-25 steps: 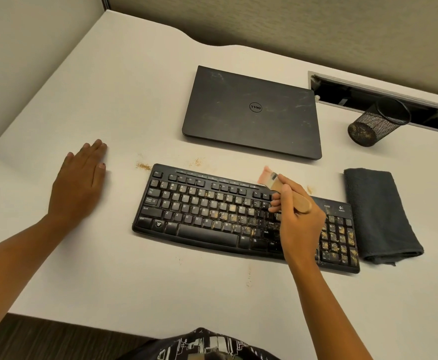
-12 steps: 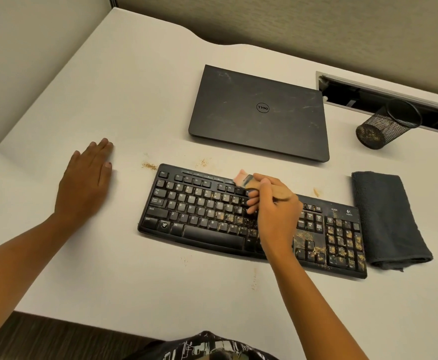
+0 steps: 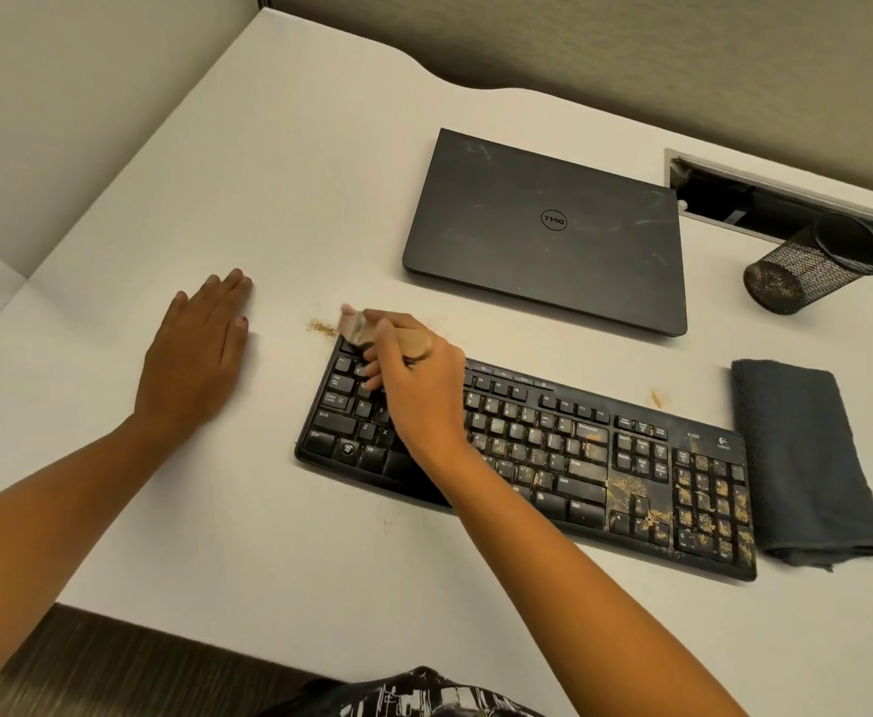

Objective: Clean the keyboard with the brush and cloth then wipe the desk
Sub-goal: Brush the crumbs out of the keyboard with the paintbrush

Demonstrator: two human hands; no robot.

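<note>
A black keyboard [image 3: 568,452] lies on the white desk [image 3: 268,188], its right half and number pad speckled with tan crumbs. My right hand [image 3: 418,390] grips a small wooden-handled brush [image 3: 372,333], whose bristles are at the keyboard's far left corner. A little heap of crumbs [image 3: 322,328] lies on the desk just left of that corner. My left hand [image 3: 196,349] rests flat on the desk, left of the keyboard. A folded dark grey cloth [image 3: 801,458] lies right of the keyboard.
A closed black laptop [image 3: 548,230] sits behind the keyboard. A black mesh pen cup [image 3: 812,271] lies tipped on its side at the far right, by a cable slot [image 3: 765,199] in the desk. A crumb smear [image 3: 656,398] is near the cloth.
My right hand has swept the brush leftward along the keyboard's top rows, from the right-middle to the far left corner. The left hand has stayed flat on the desk.
</note>
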